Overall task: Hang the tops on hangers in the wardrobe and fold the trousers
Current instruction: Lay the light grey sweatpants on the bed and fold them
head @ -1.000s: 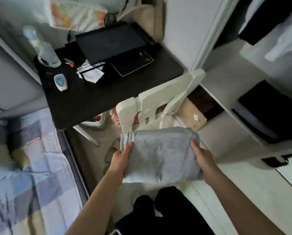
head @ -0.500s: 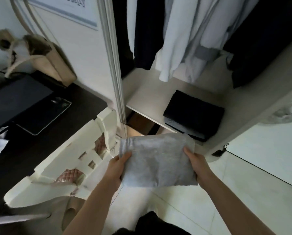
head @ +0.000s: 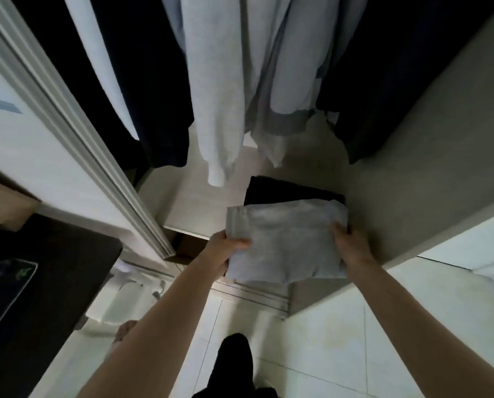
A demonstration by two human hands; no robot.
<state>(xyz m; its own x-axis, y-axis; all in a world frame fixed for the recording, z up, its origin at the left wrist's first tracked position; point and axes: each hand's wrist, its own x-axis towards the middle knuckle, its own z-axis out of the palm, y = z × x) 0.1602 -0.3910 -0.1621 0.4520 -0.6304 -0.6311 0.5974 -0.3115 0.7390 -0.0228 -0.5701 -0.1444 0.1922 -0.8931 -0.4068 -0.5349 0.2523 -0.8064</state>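
Observation:
Folded grey trousers are held flat between both hands over the wardrobe shelf. My left hand grips their left edge, thumb on top. My right hand grips the right edge. The grey bundle lies over the front of a folded black garment on the shelf; whether it rests on it I cannot tell. Above hang several tops: dark ones on the left, pale grey ones in the middle, a dark one on the right.
The wardrobe's sliding-door frame runs diagonally on the left. A dark desk with a tablet stands at lower left. The wardrobe's right side wall is close to my right hand. Pale floor tiles lie below.
I have turned from the desk and chair to the wardrobe and carried the grey trousers forward, from in front of the shelf to over the black folded garment.

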